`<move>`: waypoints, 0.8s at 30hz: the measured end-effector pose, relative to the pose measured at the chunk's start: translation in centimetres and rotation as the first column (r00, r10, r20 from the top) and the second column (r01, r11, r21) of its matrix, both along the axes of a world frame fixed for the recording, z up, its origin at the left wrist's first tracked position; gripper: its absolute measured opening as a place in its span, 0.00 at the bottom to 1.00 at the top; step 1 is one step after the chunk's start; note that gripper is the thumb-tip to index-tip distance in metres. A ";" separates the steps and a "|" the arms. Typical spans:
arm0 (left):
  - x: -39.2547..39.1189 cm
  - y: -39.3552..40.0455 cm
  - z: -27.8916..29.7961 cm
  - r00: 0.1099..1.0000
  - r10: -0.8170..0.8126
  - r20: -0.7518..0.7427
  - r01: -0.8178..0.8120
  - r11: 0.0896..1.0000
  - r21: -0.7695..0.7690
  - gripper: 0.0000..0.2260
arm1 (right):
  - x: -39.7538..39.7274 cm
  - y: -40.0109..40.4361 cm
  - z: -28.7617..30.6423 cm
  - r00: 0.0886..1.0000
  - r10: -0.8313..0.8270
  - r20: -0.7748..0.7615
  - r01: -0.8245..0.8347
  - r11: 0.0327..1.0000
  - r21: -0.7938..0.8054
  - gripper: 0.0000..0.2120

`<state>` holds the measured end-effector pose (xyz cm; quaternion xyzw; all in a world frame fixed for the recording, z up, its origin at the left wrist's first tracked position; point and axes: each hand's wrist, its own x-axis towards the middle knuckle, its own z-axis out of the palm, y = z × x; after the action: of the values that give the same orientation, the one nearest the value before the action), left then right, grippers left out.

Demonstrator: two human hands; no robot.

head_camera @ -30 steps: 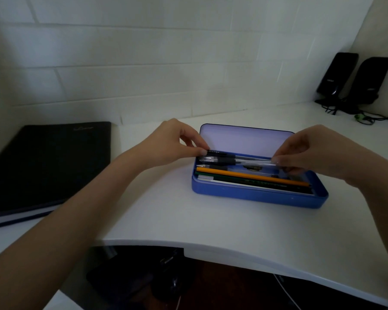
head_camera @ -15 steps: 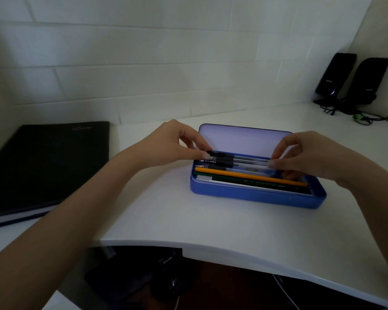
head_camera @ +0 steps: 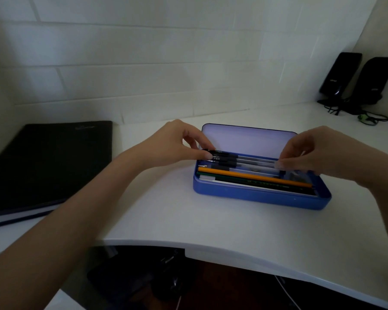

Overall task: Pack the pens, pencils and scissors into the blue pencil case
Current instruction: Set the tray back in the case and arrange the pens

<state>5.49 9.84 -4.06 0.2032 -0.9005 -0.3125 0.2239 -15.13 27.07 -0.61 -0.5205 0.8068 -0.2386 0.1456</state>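
Note:
The blue pencil case [head_camera: 262,196] lies open on the white desk, its lid [head_camera: 249,139] tilted up at the back. Inside, an orange pencil [head_camera: 255,176] and a dark green pencil [head_camera: 264,182] lie along the front. Several clear pens with black caps [head_camera: 249,161] lie in the rear half. My left hand [head_camera: 177,144] pinches the capped ends of the pens at the case's left end. My right hand [head_camera: 311,151] pinches their other ends at the right, covering that corner. I cannot make out scissors.
A black notebook [head_camera: 45,162] lies at the left on the desk [head_camera: 211,220]. Two black speakers [head_camera: 358,79] with cables stand in the far right corner. The desk's curved front edge runs below the case, with dark floor space beneath.
Both hands have lowered the bundle of pens slightly into the rear of the case. The hands keep the same pinch on each end.

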 end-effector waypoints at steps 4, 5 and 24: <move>0.0 0.0 -0.1 1.000 0.006 -0.005 -0.006 1.000 0.000 0.06 | 0.5 0.1 -0.2 0.997 0.060 -0.040 -0.056 0.996 0.076 0.05; 0.0 0.0 0.0 1.000 0.006 -0.007 -0.006 1.000 0.003 0.06 | 0.6 0.1 -0.2 0.997 0.059 -0.052 -0.055 0.996 0.073 0.07; 0.0 -0.1 -0.1 1.000 0.007 0.000 -0.007 1.000 0.002 0.07 | 0.7 -0.5 -0.9 0.996 0.075 -0.056 -0.074 0.997 0.028 0.06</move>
<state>5.53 9.73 -4.12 0.2064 -0.8996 -0.3126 0.2246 -14.40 26.58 -1.52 -0.5550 0.7937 -0.2076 0.1379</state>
